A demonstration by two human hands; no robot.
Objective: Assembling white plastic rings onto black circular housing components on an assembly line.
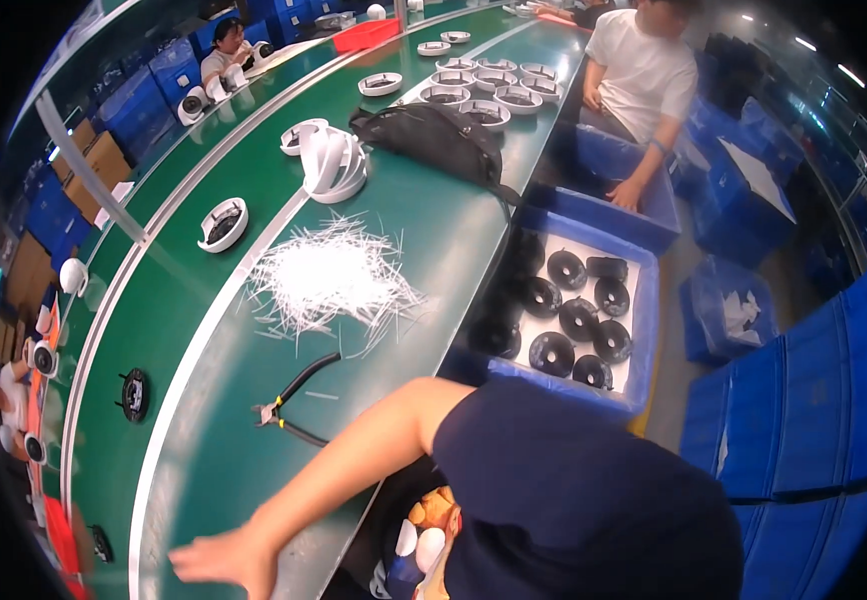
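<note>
My right hand (229,560) reaches across my body to the lower left, over the green work surface (209,470). Its fingers are stretched out and I see nothing in them; the lower edge cuts off part of the hand. My left hand is out of view. Beyond my forearm lies a pair of cutting pliers (274,411), handles spread, with one handle partly hidden by the arm. Farther off, a loose heap of thin white strips (329,280) covers the surface. Closer to my hand, two black round parts, one larger (135,395) and one smaller (102,543), rest on the green belt.
Behind the strips stand stacked white curved covers (334,165) and a black bag (434,140). Several white round housings (494,78) sit farther back. At right, a blue crate (644,345) holds black ring-shaped parts. A co-worker (639,75) reaches into another blue crate (604,150).
</note>
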